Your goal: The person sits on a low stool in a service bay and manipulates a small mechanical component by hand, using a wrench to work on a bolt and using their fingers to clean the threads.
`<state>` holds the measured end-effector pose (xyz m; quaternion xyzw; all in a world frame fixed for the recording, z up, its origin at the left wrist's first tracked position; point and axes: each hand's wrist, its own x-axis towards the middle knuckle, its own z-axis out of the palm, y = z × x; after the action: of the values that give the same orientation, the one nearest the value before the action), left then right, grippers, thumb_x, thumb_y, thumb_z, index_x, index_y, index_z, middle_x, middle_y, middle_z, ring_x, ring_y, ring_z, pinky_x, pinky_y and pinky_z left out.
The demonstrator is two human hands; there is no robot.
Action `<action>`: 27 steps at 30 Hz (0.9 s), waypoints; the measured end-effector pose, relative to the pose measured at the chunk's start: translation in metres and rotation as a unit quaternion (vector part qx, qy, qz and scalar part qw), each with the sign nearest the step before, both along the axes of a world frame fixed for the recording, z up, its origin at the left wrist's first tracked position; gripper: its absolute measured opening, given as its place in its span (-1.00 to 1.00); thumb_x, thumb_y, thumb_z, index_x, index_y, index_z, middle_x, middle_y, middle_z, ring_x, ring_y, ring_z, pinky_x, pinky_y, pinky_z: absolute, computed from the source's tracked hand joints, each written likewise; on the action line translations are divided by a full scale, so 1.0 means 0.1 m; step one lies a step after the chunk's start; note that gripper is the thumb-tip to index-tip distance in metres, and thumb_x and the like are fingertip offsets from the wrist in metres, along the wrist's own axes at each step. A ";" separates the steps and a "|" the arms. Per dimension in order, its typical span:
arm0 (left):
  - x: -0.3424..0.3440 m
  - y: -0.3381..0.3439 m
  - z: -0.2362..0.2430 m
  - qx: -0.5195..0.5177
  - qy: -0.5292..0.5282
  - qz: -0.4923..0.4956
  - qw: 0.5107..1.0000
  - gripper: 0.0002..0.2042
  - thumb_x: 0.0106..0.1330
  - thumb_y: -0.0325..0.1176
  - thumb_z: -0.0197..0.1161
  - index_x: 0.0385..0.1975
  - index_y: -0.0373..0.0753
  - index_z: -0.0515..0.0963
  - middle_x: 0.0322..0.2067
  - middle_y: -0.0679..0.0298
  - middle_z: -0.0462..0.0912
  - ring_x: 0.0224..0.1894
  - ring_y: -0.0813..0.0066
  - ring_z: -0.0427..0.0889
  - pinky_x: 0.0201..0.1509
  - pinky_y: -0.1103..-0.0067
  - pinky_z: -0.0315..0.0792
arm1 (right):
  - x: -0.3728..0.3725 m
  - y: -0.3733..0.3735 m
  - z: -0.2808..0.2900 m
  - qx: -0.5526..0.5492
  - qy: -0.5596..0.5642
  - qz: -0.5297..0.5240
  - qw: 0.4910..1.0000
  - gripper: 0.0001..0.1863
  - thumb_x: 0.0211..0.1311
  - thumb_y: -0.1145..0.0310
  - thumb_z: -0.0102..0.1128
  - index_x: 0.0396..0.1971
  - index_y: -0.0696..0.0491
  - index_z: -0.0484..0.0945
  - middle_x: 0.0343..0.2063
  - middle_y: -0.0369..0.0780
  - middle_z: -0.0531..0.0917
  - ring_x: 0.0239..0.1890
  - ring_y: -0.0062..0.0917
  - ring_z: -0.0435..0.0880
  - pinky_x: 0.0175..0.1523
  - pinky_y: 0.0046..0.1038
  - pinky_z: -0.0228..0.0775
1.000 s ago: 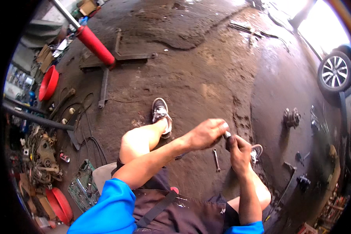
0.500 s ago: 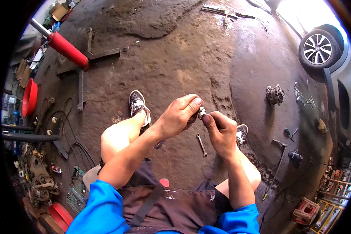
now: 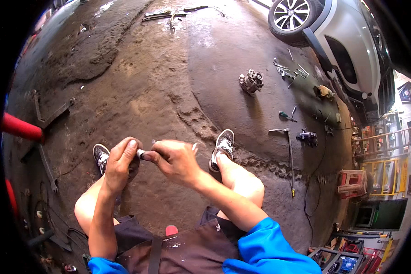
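Note:
Over the floor between my knees, both hands are close together at a small shiny metal fitting (image 3: 140, 154). My left hand (image 3: 117, 165) pinches its left end between thumb and curled fingers. At the other end my right hand (image 3: 176, 160) is closed, the thumb against the fitting and the fingers smeared by motion. Pale, shiny bits show at the knuckles of the right hand; I cannot make out what they are. No wrench shows on the floor here now; the right hand and forearm cover part of that floor.
An alternator (image 3: 251, 81) sits on the floor ahead to the right. Near it lie a screwdriver (image 3: 287, 117), a long-handled ratchet (image 3: 289, 160), a dark part (image 3: 307, 136) and several wrenches (image 3: 285, 71). A silver car (image 3: 351, 50) stands far right; a red lift arm (image 3: 23, 127) is at left.
My view has swung to the right, so the floor and car slide leftward. Both hands have moved toward my left knee. The wrench seen earlier on the floor no longer shows.

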<state>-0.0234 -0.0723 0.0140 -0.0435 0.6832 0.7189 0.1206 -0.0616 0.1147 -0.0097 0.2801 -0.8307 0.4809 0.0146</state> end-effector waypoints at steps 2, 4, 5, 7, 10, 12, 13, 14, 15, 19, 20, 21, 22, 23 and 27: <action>0.01 0.06 0.02 0.019 0.012 0.050 0.999 -0.72 0.51 -0.23 -0.07 -0.33 -0.29 0.47 -0.52 0.44 0.40 -0.45 0.74 0.30 -0.40 0.71 0.21 | 0.22 -0.21 -0.10 -0.198 -0.305 0.007 0.931 -0.56 0.31 -0.04 0.13 -0.51 0.07 0.52 -0.69 -0.40 0.39 -0.64 -0.68 0.25 -0.52 -0.53 0.07; 0.00 0.22 -0.05 -0.015 0.086 0.124 0.988 -0.73 0.52 -0.24 -0.08 -0.34 -0.27 0.46 -0.53 0.46 0.38 -0.48 0.76 0.30 -0.43 0.73 0.19 | 0.39 -0.34 -0.05 -0.360 -0.502 -0.001 0.786 -0.52 0.38 -0.08 0.03 -0.52 0.04 0.50 -0.69 -0.45 0.35 -0.64 -0.77 0.15 -0.56 -0.61 -0.05; -0.01 0.21 -0.05 -0.027 0.107 0.125 0.986 -0.73 0.52 -0.24 -0.08 -0.34 -0.27 0.46 -0.54 0.46 0.38 -0.49 0.76 0.29 -0.45 0.73 0.19 | 0.43 -0.37 0.05 -0.391 -0.584 -0.020 0.711 -0.53 0.39 -0.07 0.02 -0.51 0.02 0.51 -0.68 -0.45 0.35 -0.63 -0.80 0.13 -0.56 -0.63 -0.08; -0.01 0.20 -0.05 -0.053 0.146 0.116 0.981 -0.73 0.52 -0.24 -0.09 -0.33 -0.27 0.46 -0.55 0.47 0.38 -0.52 0.77 0.28 -0.48 0.74 0.17 | 0.40 -0.30 0.11 -0.359 -0.564 -0.010 0.744 -0.51 0.38 -0.08 0.02 -0.54 0.04 0.48 -0.69 -0.45 0.34 -0.64 -0.79 0.17 -0.58 -0.60 -0.03; -0.07 0.19 0.04 0.010 0.081 0.100 0.992 -0.73 0.53 -0.23 -0.09 -0.33 -0.26 0.43 -0.62 0.50 0.32 -0.64 0.79 0.23 -0.61 0.74 0.08 | 0.28 -0.24 -0.02 -0.267 -0.336 -0.039 0.902 -0.49 0.37 -0.09 0.03 -0.55 0.08 0.47 -0.77 -0.35 0.32 -0.71 -0.62 0.27 -0.59 -0.47 0.11; -0.05 0.10 0.11 0.024 0.045 0.092 0.994 -0.73 0.53 -0.22 -0.10 -0.34 -0.24 0.43 -0.68 0.51 0.27 -0.72 0.81 0.16 -0.70 0.73 -0.01 | 0.16 -0.17 0.07 -0.120 -0.174 -0.034 0.977 -0.50 0.28 -0.02 0.19 -0.60 0.13 0.43 -0.74 -0.28 0.35 -0.66 -0.56 0.45 -0.53 -0.39 0.26; -0.04 0.09 0.13 0.027 0.040 0.071 0.996 -0.73 0.53 -0.21 -0.09 -0.34 -0.24 0.43 -0.68 0.51 0.27 -0.73 0.80 0.16 -0.70 0.73 -0.01 | 0.09 -0.11 0.12 -0.078 -0.083 -0.020 0.993 -0.53 0.25 0.00 0.21 -0.60 0.11 0.44 -0.73 -0.24 0.38 -0.65 -0.50 0.47 -0.52 -0.36 0.28; -0.03 0.07 0.15 0.028 0.035 0.050 0.998 -0.73 0.52 -0.20 -0.09 -0.34 -0.24 0.43 -0.68 0.50 0.27 -0.73 0.80 0.15 -0.70 0.73 -0.01 | 0.03 -0.05 0.15 -0.034 0.007 -0.006 0.999 -0.56 0.23 0.03 0.24 -0.60 0.10 0.45 -0.71 -0.21 0.40 -0.63 -0.45 0.50 -0.51 -0.33 0.29; -0.01 0.07 0.14 0.030 0.027 0.030 0.999 -0.73 0.52 -0.20 -0.09 -0.34 -0.23 0.43 -0.68 0.50 0.27 -0.73 0.79 0.15 -0.70 0.73 -0.01 | -0.01 0.00 0.16 0.011 0.095 0.009 0.995 -0.58 0.20 0.05 0.27 -0.60 0.09 0.46 -0.70 -0.18 0.43 -0.62 -0.40 0.52 -0.50 -0.31 0.30; -0.02 0.00 0.12 -0.014 0.003 -0.035 0.999 -0.72 0.52 -0.19 -0.08 -0.32 -0.24 0.44 -0.68 0.49 0.27 -0.73 0.77 0.16 -0.68 0.72 0.01 | -0.16 0.13 0.24 0.093 0.222 0.034 0.970 -0.60 0.10 -0.01 0.30 -0.63 0.01 0.46 -0.65 -0.26 0.46 -0.52 -0.35 0.53 -0.40 -0.30 0.31; -0.01 0.00 0.06 -0.050 0.026 -0.039 0.998 -0.73 0.52 -0.19 -0.07 -0.31 -0.24 0.45 -0.65 0.51 0.28 -0.68 0.78 0.18 -0.64 0.72 0.03 | -0.19 0.15 0.24 0.104 0.240 0.048 0.964 -0.60 0.06 -0.05 0.30 -0.63 -0.02 0.47 -0.63 -0.29 0.46 -0.48 -0.38 0.52 -0.35 -0.33 0.29; 0.01 0.00 0.02 -0.045 0.016 -0.050 0.998 -0.73 0.51 -0.19 -0.06 -0.32 -0.24 0.45 -0.65 0.52 0.29 -0.67 0.79 0.18 -0.63 0.72 0.04 | -0.20 0.16 0.25 0.107 0.251 0.057 0.960 -0.60 0.05 -0.05 0.30 -0.63 -0.02 0.47 -0.62 -0.29 0.46 -0.47 -0.38 0.52 -0.34 -0.33 0.29; 0.03 -0.01 -0.02 -0.039 0.005 -0.061 0.997 -0.73 0.51 -0.20 -0.06 -0.32 -0.24 0.46 -0.64 0.52 0.29 -0.65 0.79 0.19 -0.61 0.73 0.05 | -0.21 0.18 0.27 0.110 0.263 0.066 0.956 -0.60 0.04 -0.06 0.30 -0.62 -0.03 0.47 -0.62 -0.29 0.46 -0.46 -0.38 0.52 -0.33 -0.32 0.29; 0.03 -0.01 -0.05 -0.036 -0.006 -0.073 0.997 -0.73 0.51 -0.20 -0.05 -0.33 -0.25 0.46 -0.63 0.52 0.29 -0.64 0.79 0.19 -0.60 0.73 0.06 | -0.21 0.19 0.26 0.112 0.274 0.073 0.952 -0.60 0.04 -0.06 0.30 -0.62 -0.03 0.48 -0.62 -0.29 0.46 -0.46 -0.38 0.52 -0.32 -0.32 0.29; 0.02 0.01 -0.06 -0.043 0.032 -0.028 0.998 -0.73 0.51 -0.21 -0.05 -0.35 -0.25 0.46 -0.64 0.51 0.30 -0.67 0.79 0.18 -0.62 0.72 0.04 | -0.10 0.09 0.11 0.073 0.111 0.035 0.990 -0.59 0.15 -0.02 0.26 -0.62 0.03 0.48 -0.63 -0.26 0.51 -0.53 -0.36 0.50 -0.39 -0.38 0.25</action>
<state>-0.0213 -0.0710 0.0077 -0.0065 0.7176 0.6866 0.1166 -0.0716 0.1239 0.0017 0.3613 -0.8464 0.3850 0.0694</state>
